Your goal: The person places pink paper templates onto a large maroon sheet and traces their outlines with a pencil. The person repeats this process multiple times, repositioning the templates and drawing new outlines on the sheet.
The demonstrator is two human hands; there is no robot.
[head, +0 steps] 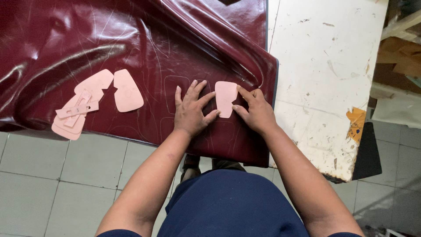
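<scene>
A glossy dark red leather sheet [131, 39] lies spread over the table and hangs over its near edge. A small pink pattern piece [225, 97] lies flat on it. My left hand [191, 112] rests on the leather with fingers spread, its fingertips touching the piece's left edge. My right hand [256, 110] presses the piece's right edge with its thumb and forefinger. Faint traced outlines [174, 90] show on the leather just left of the piece.
A heap of several pink pattern pieces [81, 107] lies on the leather to the left, one larger piece [127, 91] beside it. The scuffed white tabletop [324, 61] shows at the right. Grey floor tiles [66, 175] lie below. An orange scrap [356, 122] sits at the table's right edge.
</scene>
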